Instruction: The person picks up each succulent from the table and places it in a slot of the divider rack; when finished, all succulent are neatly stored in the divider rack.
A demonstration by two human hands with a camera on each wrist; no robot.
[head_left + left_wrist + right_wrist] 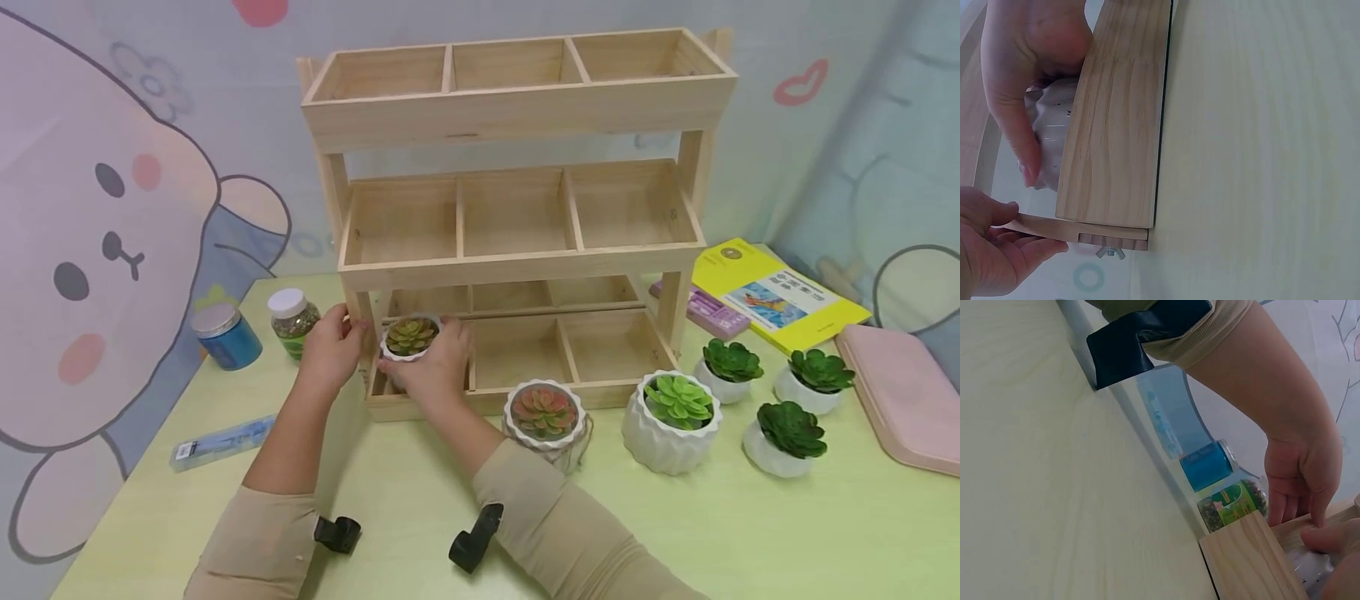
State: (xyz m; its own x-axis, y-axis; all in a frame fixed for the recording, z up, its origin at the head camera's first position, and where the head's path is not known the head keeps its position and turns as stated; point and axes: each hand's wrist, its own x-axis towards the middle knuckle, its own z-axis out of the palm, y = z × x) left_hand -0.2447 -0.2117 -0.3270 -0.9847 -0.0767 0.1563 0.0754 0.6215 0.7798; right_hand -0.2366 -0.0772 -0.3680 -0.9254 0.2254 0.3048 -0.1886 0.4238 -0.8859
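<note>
My right hand [437, 367] grips a small succulent in a white pot [411, 337] at the lowest tier's left compartment. In the left wrist view the fluted pot [1054, 128] sits behind the front board, under that hand [1041, 37]. My left hand [333, 350] holds the left upright of the wooden shelf [525, 117]; in the left wrist view its thumb and fingers pinch the post [1044, 227]. A reddish succulent in a white pot [543, 414] stands before the shelf, and a bright green one [672, 421] is to its right.
Several dark green potted succulents [786, 437] stand at the right, by a pink case [900, 400] and a yellow book [780, 296]. At the left are a blue jar [227, 337], a jar of granules [291, 321] and a flat clear packet [221, 442].
</note>
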